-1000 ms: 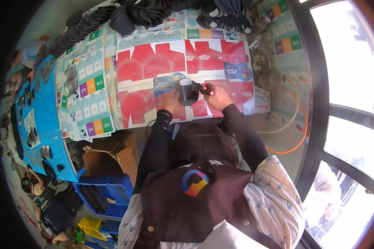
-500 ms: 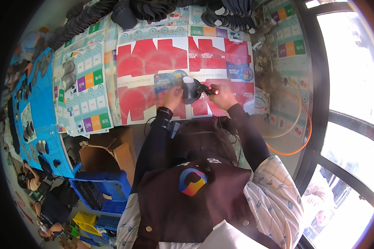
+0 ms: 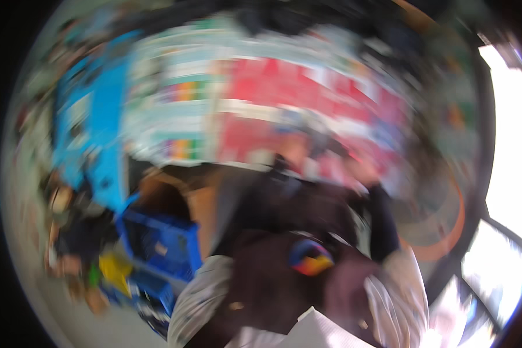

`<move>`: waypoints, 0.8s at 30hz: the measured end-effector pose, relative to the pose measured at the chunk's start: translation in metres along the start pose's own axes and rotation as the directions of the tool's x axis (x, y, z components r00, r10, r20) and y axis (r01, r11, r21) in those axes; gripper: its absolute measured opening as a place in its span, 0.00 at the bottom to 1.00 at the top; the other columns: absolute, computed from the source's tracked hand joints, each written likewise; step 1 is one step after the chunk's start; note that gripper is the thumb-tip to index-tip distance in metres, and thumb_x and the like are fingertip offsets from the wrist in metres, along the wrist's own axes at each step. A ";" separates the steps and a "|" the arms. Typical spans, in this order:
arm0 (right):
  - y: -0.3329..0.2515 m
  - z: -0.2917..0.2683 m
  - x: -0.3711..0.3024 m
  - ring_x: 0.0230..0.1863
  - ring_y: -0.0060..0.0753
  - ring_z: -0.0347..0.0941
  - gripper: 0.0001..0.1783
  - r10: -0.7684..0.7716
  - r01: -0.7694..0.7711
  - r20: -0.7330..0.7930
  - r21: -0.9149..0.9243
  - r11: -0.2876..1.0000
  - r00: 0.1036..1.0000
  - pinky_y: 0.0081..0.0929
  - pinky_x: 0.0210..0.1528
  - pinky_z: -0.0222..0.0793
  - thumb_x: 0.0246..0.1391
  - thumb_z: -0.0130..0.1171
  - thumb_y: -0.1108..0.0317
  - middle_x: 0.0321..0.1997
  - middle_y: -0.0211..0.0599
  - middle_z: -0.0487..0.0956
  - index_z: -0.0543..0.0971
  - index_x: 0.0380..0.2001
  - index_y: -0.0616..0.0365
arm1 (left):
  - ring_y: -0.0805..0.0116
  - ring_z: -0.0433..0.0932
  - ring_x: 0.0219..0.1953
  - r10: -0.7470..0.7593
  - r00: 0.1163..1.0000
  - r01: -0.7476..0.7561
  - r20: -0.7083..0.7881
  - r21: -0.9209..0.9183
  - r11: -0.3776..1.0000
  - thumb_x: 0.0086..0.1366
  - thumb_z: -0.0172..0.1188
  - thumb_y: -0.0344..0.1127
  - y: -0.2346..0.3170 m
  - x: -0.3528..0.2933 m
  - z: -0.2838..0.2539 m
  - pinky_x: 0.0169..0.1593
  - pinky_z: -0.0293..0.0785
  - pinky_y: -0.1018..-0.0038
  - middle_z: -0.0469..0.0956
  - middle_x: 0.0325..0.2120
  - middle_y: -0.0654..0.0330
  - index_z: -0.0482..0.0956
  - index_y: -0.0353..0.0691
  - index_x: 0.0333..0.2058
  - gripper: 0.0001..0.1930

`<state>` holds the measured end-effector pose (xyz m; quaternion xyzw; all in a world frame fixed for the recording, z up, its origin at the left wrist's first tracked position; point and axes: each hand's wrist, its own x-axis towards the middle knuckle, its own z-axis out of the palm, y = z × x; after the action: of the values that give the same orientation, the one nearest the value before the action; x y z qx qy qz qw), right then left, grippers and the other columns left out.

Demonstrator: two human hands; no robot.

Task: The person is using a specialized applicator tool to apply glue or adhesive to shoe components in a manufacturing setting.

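The whole picture is smeared by motion. My left hand (image 3: 296, 152) and my right hand (image 3: 362, 169) show only as pale blurs close together at the near edge of the table. A dark smear (image 3: 326, 144) lies between them, and I cannot tell what it is or which hand touches it. Under them lie red printed sheets (image 3: 272, 87). My dark sleeves and vest fill the lower middle.
Blue printed sheets (image 3: 104, 127) cover the left of the table, pale green ones (image 3: 174, 87) the middle. A brown cardboard box (image 3: 177, 197) and a blue crate (image 3: 162, 243) stand on the floor at left. An orange cable (image 3: 446, 246) loops at right, by bright windows (image 3: 510, 145).
The view has swung fast and blurred. The table and both hands sit further right and lower in the picture than before. The hands still look close together.
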<state>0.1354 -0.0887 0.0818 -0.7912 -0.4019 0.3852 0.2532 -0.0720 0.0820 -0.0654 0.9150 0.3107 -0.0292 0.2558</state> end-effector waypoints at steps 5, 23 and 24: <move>0.011 0.005 0.019 0.45 0.26 0.76 0.23 -0.146 -0.048 0.153 0.833 0.550 0.977 0.27 0.47 0.74 0.51 0.56 0.77 0.48 0.32 0.82 0.80 0.54 0.61 | 0.51 0.85 0.33 -0.300 0.949 0.180 -0.094 -0.618 0.765 0.63 0.61 0.41 -0.015 -0.014 -0.029 0.40 0.79 0.56 0.85 0.29 0.48 0.86 0.38 0.35 0.13; -0.014 0.006 0.029 0.29 0.35 0.76 0.13 -0.015 -0.054 0.146 0.458 0.887 0.989 0.34 0.28 0.70 0.46 0.55 0.69 0.28 0.38 0.82 0.82 0.35 0.59 | 0.65 0.72 0.19 0.660 0.565 -0.586 -0.494 -0.804 -0.100 0.64 0.35 0.71 0.147 -0.193 -0.442 0.26 0.66 0.69 0.72 0.18 0.61 0.81 0.39 0.35 0.39; -0.017 0.003 0.023 0.29 0.36 0.77 0.13 -0.008 -0.056 0.138 0.454 0.889 0.990 0.35 0.28 0.70 0.46 0.56 0.68 0.29 0.39 0.82 0.82 0.35 0.59 | 0.67 0.70 0.14 0.796 0.567 -0.200 -0.214 -0.973 -0.119 0.68 0.28 0.68 0.164 -0.172 -0.431 0.22 0.64 0.70 0.71 0.12 0.63 0.81 0.38 0.31 0.40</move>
<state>0.1343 -0.0601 0.0828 -0.6864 -0.3064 0.5250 0.3992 -0.1600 0.0858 0.4191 0.5238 -0.2163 0.0649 0.8214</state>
